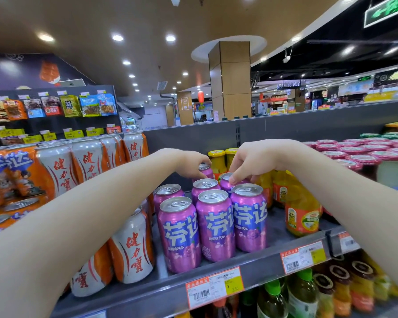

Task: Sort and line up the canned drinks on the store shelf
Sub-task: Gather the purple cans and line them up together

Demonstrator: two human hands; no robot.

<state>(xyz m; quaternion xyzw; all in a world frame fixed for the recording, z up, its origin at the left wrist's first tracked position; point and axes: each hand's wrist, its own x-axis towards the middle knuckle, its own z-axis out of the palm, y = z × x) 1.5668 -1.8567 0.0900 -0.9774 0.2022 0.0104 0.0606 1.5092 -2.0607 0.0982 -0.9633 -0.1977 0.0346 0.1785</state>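
Several purple cans stand in rows on the grey shelf [257, 262]; the front row has three, among them a middle front can [215, 226]. My left hand [189, 164] reaches to the back and grips the top of a rear purple can [206, 171]. My right hand [253, 162] is beside it, fingertips pinching the rim of another rear purple can [226, 183]. White-and-orange cans [133, 246] stand to the left of the purple group, partly behind my left forearm.
Orange cans [14, 175] and more white-and-orange cans are stacked at far left. Yellow juice bottles [301, 210] and jars with pink lids [354, 154] stand to the right. Price tags [214, 286] line the shelf edge; bottles fill the shelf below.
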